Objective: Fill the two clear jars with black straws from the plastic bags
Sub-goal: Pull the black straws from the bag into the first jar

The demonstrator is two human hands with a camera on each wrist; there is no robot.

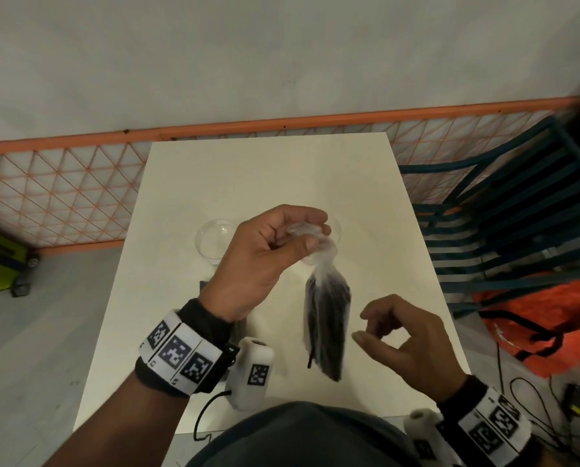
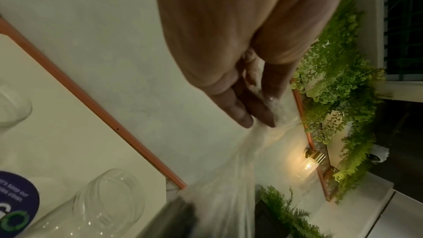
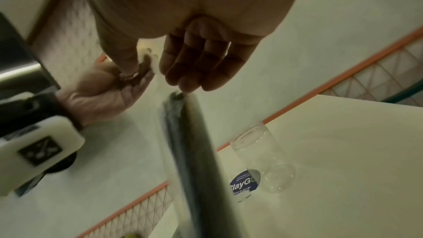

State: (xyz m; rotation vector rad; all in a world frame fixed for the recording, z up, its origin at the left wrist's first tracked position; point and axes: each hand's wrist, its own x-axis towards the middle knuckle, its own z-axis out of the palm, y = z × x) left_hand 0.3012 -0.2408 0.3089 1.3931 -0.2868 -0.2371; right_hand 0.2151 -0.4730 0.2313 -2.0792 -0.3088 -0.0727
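My left hand (image 1: 303,230) pinches the bunched top of a clear plastic bag (image 1: 329,318) and holds it above the white table (image 1: 187,183). The black straws (image 1: 332,338) hang inside it, and one straw end pokes out at the bottom. My right hand (image 1: 376,326) hovers just right of the bag's lower half, fingers loosely curled, holding nothing. One clear jar (image 1: 214,241) stands empty left of my left hand. The second jar (image 1: 337,227) is mostly hidden behind that hand. In the right wrist view the bag (image 3: 194,151) hangs below my fingers (image 3: 194,71), with a jar (image 3: 263,158) behind it.
A round purple sticker (image 3: 243,184) lies on the table beside a jar. A dark object (image 1: 205,285) sits partly hidden under my left wrist. An orange mesh fence (image 1: 63,183) runs behind the table. A blue slatted chair (image 1: 504,210) and an orange bag (image 1: 551,318) are at the right.
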